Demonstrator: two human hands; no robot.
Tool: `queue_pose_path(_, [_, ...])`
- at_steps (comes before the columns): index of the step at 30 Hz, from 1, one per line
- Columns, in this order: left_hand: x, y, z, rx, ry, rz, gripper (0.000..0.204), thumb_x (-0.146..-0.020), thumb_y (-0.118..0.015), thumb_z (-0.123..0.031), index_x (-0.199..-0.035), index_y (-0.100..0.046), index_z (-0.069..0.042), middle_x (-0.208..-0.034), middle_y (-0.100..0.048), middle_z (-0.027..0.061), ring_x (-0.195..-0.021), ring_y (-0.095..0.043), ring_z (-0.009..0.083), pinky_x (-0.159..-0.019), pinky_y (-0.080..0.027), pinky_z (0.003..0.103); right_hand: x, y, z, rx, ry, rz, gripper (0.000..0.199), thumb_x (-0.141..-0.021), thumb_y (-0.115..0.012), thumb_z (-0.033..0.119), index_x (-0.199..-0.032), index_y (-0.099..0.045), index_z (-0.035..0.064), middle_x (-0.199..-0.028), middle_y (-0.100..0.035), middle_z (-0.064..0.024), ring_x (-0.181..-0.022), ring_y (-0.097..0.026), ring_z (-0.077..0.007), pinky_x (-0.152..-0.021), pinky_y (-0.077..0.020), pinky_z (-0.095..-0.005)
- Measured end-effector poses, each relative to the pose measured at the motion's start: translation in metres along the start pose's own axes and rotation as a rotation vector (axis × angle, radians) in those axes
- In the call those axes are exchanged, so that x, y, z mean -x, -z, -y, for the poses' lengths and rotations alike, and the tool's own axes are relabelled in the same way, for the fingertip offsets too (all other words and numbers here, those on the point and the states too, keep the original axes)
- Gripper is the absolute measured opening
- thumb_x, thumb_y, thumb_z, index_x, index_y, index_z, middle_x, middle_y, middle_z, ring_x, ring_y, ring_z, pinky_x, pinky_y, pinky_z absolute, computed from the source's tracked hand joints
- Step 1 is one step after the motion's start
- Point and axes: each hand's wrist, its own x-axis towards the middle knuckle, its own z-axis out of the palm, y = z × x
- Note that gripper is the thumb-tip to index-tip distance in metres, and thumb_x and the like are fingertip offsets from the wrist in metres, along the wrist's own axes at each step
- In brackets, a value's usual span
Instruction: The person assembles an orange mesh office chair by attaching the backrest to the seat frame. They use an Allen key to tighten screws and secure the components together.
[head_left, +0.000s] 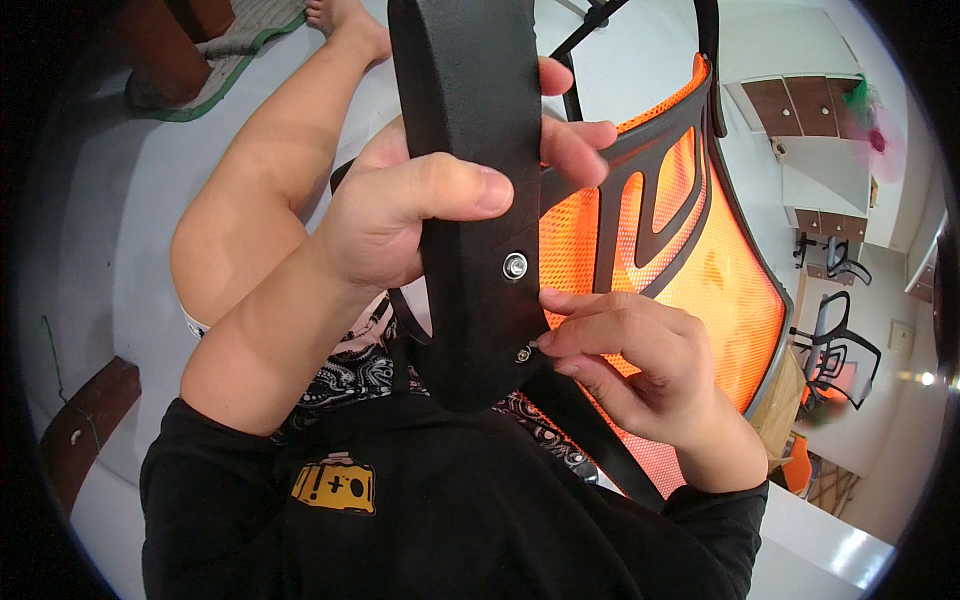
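My left hand [400, 200] is wrapped around a black chair armrest [470, 110], its thumb across the front and fingertips showing past the right edge. The armrest stands upright before my chest, its rounded end down by my lap. A silver bolt with a washer [515, 266] sits in its face. Below that, a smaller-looking silver bolt [523, 354] is at the armrest's edge. My right hand [635, 360] is closed in a pinch, thumb and fingertips at this lower bolt. Behind the armrest leans a chair backrest [740, 310] with orange mesh and a black frame.
My bent bare leg [260, 170] lies to the left on a pale floor. Wooden furniture legs [170, 50] stand on a green-edged mat [240, 70] at the far left. Cabinets [815, 108], a fan [872, 130] and other black chairs [835, 345] are further right.
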Motion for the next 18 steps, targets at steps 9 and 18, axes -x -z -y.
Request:
queue_pose_path(9, [0.001, -0.01, 0.013, 0.07, 0.002, 0.001, 0.051, -0.072, -0.061, -0.023, -0.116, -0.038, -0.012, -0.078, -0.046, -0.0029, -0.103, -0.044, 0.0209, -0.095, -0.032, 0.035, -0.005, 0.003, 0.0, 0.062, -0.001, -0.052, 0.017, -0.071, -0.064, -0.002, -0.087, -0.062, 0.0033, -0.079, -0.062, -0.0077, -0.067, -0.06, -0.0208, -0.058, -0.0468, -0.0282])
queue_pose_path(18, [-0.002, -0.009, 0.013, 0.099, 0.022, 0.013, 0.052, -0.065, -0.06, -0.014, -0.112, -0.038, -0.009, -0.079, -0.045, -0.0021, -0.088, -0.043, 0.0146, -0.086, -0.033, 0.029, -0.003, -0.001, -0.003, -0.006, -0.094, -0.308, 0.017, -0.066, -0.068, -0.003, -0.081, -0.061, 0.0019, -0.08, -0.062, -0.0084, -0.07, -0.061, -0.0196, -0.061, -0.0474, -0.0269])
